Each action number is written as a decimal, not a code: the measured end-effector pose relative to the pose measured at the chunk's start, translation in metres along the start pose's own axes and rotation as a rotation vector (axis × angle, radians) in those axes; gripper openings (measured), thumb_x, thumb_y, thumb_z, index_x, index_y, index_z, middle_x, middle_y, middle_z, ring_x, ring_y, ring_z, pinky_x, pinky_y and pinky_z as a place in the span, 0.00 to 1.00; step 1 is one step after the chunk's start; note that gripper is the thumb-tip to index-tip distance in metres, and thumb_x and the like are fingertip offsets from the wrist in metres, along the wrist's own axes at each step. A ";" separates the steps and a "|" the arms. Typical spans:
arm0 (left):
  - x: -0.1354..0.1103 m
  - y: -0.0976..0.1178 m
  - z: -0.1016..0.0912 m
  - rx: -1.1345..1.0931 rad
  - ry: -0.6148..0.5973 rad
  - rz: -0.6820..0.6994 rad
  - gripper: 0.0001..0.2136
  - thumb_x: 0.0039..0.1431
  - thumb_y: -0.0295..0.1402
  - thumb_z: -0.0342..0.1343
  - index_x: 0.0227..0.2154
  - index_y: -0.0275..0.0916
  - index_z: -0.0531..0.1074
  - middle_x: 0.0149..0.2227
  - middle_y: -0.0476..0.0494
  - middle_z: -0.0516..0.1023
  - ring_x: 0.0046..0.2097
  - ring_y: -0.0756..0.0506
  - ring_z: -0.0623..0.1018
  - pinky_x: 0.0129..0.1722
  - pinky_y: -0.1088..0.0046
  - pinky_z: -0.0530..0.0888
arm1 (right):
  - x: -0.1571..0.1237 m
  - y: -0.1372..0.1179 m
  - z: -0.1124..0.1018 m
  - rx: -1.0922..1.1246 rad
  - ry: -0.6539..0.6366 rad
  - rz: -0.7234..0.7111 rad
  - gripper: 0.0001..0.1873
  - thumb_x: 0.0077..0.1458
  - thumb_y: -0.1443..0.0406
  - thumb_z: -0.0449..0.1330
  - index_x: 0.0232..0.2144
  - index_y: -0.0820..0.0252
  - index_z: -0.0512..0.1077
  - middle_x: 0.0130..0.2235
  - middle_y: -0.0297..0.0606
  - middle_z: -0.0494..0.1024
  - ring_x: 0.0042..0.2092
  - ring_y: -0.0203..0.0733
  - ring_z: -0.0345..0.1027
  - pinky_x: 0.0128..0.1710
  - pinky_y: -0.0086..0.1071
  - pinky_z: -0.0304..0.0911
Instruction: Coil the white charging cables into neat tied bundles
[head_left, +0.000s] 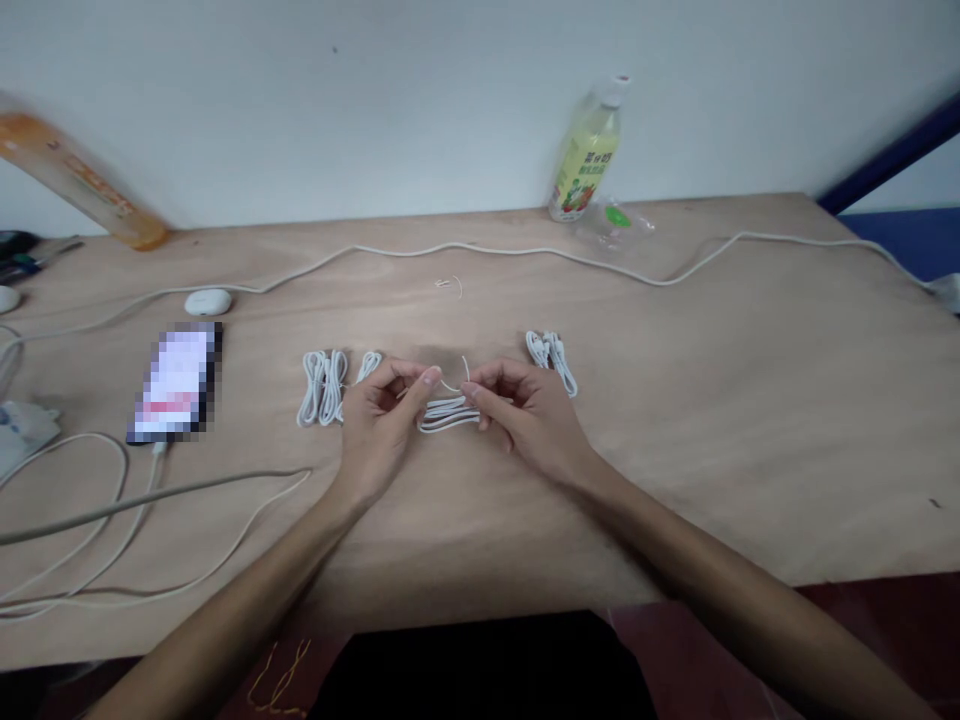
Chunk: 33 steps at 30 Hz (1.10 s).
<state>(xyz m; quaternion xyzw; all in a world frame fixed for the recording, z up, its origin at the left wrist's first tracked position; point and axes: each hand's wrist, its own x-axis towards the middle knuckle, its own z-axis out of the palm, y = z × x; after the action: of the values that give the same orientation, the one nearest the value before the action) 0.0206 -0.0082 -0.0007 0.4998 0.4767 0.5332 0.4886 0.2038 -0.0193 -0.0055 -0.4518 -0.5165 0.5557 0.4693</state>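
Note:
A coiled white cable bundle [448, 412] lies on the wooden table [675, 420] between my hands. My left hand [379, 425] pinches its left end, fingers curled. My right hand [525, 412] pinches the right end, and a thin white tie [459, 378] arcs up between my fingertips. Two or three finished white bundles [324, 385] lie just left of my left hand. Another white bundle [551, 357] lies just beyond my right hand.
A phone [178, 383] with a lit screen lies at the left, plugged into a white cable [112, 520]. A long white cord [480, 250] runs across the back. A yellow drink bottle [586, 155] stands by the wall. A white earbud case [208, 301] sits nearby.

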 end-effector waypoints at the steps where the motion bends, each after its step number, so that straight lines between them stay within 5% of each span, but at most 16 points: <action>1: 0.000 -0.001 0.000 -0.004 -0.005 0.002 0.10 0.61 0.40 0.74 0.32 0.40 0.82 0.23 0.53 0.73 0.26 0.50 0.69 0.28 0.72 0.66 | 0.001 0.001 0.000 -0.007 0.029 -0.017 0.19 0.60 0.47 0.72 0.34 0.55 0.80 0.27 0.31 0.78 0.23 0.33 0.62 0.19 0.29 0.56; 8: -0.002 -0.005 -0.005 0.364 -0.119 0.203 0.07 0.59 0.36 0.75 0.37 0.43 0.84 0.36 0.46 0.80 0.38 0.43 0.76 0.40 0.67 0.72 | 0.005 0.004 -0.014 -0.319 0.294 -0.072 0.13 0.66 0.56 0.65 0.31 0.55 0.81 0.24 0.32 0.78 0.22 0.37 0.65 0.24 0.34 0.58; 13: -0.003 -0.011 -0.008 0.579 -0.336 0.273 0.13 0.59 0.39 0.75 0.45 0.45 0.83 0.46 0.41 0.85 0.52 0.34 0.80 0.56 0.54 0.71 | 0.007 0.009 -0.021 -0.610 0.238 -0.097 0.15 0.66 0.62 0.63 0.25 0.53 0.77 0.22 0.32 0.78 0.26 0.42 0.71 0.34 0.38 0.60; 17: -0.001 -0.016 -0.011 0.664 -0.421 0.251 0.13 0.62 0.37 0.73 0.48 0.45 0.82 0.49 0.40 0.85 0.55 0.31 0.79 0.58 0.51 0.69 | 0.008 0.013 -0.022 -0.758 0.224 -0.107 0.15 0.68 0.62 0.61 0.27 0.53 0.78 0.22 0.34 0.78 0.27 0.44 0.69 0.37 0.40 0.60; 25: -0.003 -0.014 -0.012 0.565 -0.521 0.230 0.08 0.73 0.34 0.59 0.48 0.45 0.83 0.48 0.39 0.81 0.52 0.35 0.79 0.56 0.56 0.73 | 0.005 0.010 -0.019 -0.680 0.321 -0.162 0.11 0.69 0.60 0.59 0.36 0.52 0.79 0.23 0.32 0.78 0.29 0.46 0.73 0.39 0.42 0.63; 30: -0.004 -0.009 -0.007 0.399 -0.412 0.191 0.06 0.72 0.35 0.60 0.42 0.42 0.81 0.40 0.43 0.79 0.44 0.40 0.77 0.48 0.64 0.74 | 0.003 0.003 -0.015 -0.542 0.337 -0.149 0.13 0.69 0.61 0.57 0.37 0.53 0.81 0.23 0.32 0.76 0.27 0.44 0.71 0.34 0.39 0.61; 33: -0.003 -0.007 -0.004 0.215 -0.353 0.053 0.06 0.72 0.38 0.63 0.40 0.41 0.79 0.34 0.48 0.77 0.37 0.44 0.77 0.41 0.68 0.72 | 0.001 -0.001 -0.013 -0.525 0.267 -0.146 0.15 0.70 0.60 0.57 0.33 0.54 0.80 0.22 0.31 0.75 0.26 0.42 0.69 0.33 0.38 0.59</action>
<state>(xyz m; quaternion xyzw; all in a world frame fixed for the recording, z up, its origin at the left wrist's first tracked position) 0.0169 -0.0110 -0.0079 0.6472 0.4244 0.3960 0.4942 0.2164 -0.0161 -0.0056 -0.5883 -0.6074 0.3036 0.4391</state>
